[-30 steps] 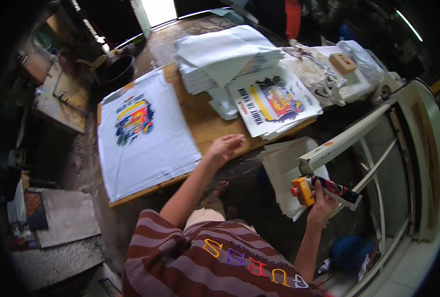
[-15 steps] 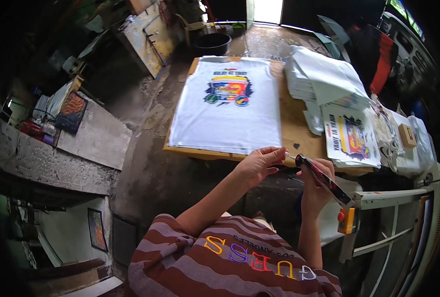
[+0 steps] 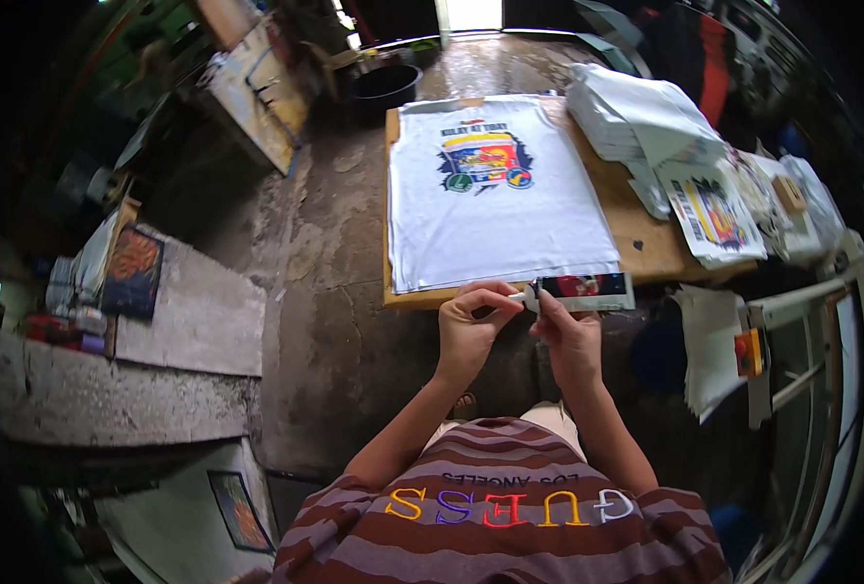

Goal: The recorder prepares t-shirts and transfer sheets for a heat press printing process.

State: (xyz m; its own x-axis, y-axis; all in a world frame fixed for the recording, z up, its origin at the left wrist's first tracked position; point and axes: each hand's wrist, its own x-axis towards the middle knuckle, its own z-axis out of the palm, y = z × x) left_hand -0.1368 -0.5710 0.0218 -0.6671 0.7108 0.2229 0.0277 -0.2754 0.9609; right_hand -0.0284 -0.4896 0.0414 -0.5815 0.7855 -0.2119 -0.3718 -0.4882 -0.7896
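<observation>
In front of my body, at the table's near edge, my right hand [image 3: 570, 339] grips a squeeze tube [image 3: 593, 286] by its narrow end. The tube is dark with a red design and has a flat, pale far end pointing right. My left hand [image 3: 473, 319] is closed, its fingertips pinching the small white tip [image 3: 522, 296] of the tube. Whether that tip is a cap or a nozzle I cannot tell. Just beyond both hands a white sleeveless shirt [image 3: 505, 238] with a colourful bucket print lies flat on the wooden table [image 3: 646, 251].
A stack of white shirts [image 3: 612, 115] stands at the table's right, with a printed piece [image 3: 712, 216] before it. White cloth strips and a small wooden block [image 3: 790, 195] lie further right. A metal frame with a yellow-and-red switch [image 3: 748, 352] is near right. A black basin [image 3: 388, 86] sits behind.
The tube has turned from slanting down to the right to nearly level, its printed face now showing. Both hands have come closer together and shifted left. The view has swung slightly.
</observation>
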